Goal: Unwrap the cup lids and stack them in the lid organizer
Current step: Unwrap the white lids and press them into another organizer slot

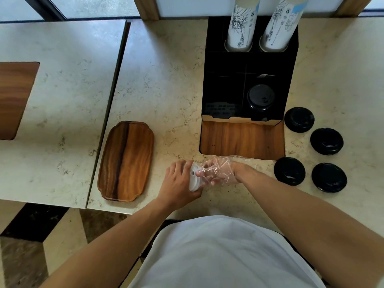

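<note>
A small stack of white cup lids (194, 179) is held on edge over the marble counter, in front of the black lid organizer (224, 84). My left hand (178, 181) grips the stack from the left, fingers curled over its rim. My right hand (217, 171), in a clear plastic glove, pinches the stack's right face. Whether a wrapper is still on the white lids I cannot tell. One stack of black lids (260, 97) stands in the organizer's right front slot. Several black lid stacks (299, 119) (326, 141) (289, 171) lie on the counter to the right.
Two sleeves of paper cups (242, 23) (279, 23) stand in the organizer's rear holes. A wooden tray (125, 161) lies left of my hands. The counter's front edge (145, 213) runs just below my wrists, and a seam (116, 84) splits off the left counter section.
</note>
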`<state>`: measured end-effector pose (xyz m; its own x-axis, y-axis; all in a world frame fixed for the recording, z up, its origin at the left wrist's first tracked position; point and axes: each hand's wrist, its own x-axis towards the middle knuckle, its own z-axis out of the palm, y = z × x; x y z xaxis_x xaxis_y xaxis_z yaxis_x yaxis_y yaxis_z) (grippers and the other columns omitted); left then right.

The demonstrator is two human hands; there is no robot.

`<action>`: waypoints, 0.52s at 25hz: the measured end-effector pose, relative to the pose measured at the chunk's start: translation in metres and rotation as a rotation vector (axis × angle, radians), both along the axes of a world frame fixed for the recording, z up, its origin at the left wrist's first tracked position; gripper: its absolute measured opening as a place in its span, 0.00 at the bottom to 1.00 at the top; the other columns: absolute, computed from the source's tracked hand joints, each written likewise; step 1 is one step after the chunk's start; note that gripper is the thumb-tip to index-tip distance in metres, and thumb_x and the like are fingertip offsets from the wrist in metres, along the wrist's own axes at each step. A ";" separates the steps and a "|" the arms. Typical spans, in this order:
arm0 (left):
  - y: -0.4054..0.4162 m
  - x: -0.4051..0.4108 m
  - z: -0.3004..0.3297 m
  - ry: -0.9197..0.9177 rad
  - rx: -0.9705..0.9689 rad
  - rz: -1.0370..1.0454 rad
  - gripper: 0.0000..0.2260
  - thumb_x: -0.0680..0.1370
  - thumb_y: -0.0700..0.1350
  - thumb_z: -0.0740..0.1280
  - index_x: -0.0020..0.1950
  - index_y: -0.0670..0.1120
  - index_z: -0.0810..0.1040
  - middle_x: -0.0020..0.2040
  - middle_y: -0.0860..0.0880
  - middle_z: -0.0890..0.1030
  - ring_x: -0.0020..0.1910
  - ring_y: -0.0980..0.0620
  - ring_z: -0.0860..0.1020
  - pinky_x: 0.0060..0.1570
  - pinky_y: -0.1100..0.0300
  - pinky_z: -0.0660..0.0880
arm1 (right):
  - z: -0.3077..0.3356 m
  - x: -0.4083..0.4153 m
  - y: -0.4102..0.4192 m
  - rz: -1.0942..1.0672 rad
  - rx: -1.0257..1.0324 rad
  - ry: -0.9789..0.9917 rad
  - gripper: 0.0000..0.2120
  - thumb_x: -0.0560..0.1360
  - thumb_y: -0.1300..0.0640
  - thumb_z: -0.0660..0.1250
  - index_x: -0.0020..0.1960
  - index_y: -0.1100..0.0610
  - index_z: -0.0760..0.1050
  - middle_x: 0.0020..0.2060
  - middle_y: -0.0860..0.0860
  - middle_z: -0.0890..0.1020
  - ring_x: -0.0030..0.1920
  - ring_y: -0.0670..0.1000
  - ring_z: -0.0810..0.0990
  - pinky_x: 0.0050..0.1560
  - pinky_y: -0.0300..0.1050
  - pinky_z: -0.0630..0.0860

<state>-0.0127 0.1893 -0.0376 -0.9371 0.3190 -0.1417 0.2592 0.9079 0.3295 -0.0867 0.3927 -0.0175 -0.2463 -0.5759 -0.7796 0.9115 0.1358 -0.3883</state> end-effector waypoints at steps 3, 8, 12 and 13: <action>0.002 -0.001 0.001 0.007 -0.040 -0.007 0.37 0.71 0.65 0.66 0.70 0.39 0.69 0.62 0.37 0.76 0.59 0.38 0.74 0.57 0.43 0.74 | -0.005 -0.001 -0.008 -0.097 0.047 -0.043 0.09 0.83 0.69 0.57 0.47 0.62 0.74 0.31 0.58 0.79 0.24 0.50 0.78 0.23 0.40 0.75; 0.000 0.000 0.000 0.011 -0.058 -0.016 0.39 0.70 0.65 0.69 0.71 0.40 0.67 0.64 0.38 0.75 0.60 0.39 0.74 0.58 0.44 0.74 | -0.006 0.003 -0.010 0.042 0.082 0.194 0.04 0.73 0.64 0.75 0.43 0.62 0.80 0.33 0.58 0.79 0.34 0.53 0.77 0.39 0.47 0.78; -0.007 -0.002 -0.003 0.008 -0.055 0.004 0.45 0.68 0.68 0.70 0.74 0.40 0.65 0.62 0.40 0.75 0.58 0.41 0.74 0.57 0.46 0.75 | -0.005 -0.001 -0.005 0.124 0.165 0.311 0.19 0.71 0.56 0.79 0.55 0.69 0.81 0.38 0.58 0.83 0.35 0.51 0.81 0.40 0.45 0.81; -0.010 -0.002 -0.004 0.003 -0.058 0.000 0.47 0.67 0.69 0.71 0.74 0.40 0.65 0.62 0.40 0.75 0.58 0.41 0.74 0.57 0.47 0.75 | -0.004 -0.002 -0.001 0.117 0.169 0.292 0.19 0.72 0.58 0.78 0.57 0.68 0.81 0.40 0.57 0.83 0.35 0.50 0.83 0.39 0.42 0.81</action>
<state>-0.0148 0.1794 -0.0415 -0.9376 0.3101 -0.1572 0.2600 0.9256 0.2752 -0.0885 0.3918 -0.0212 -0.4127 -0.4821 -0.7729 0.7399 0.3175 -0.5931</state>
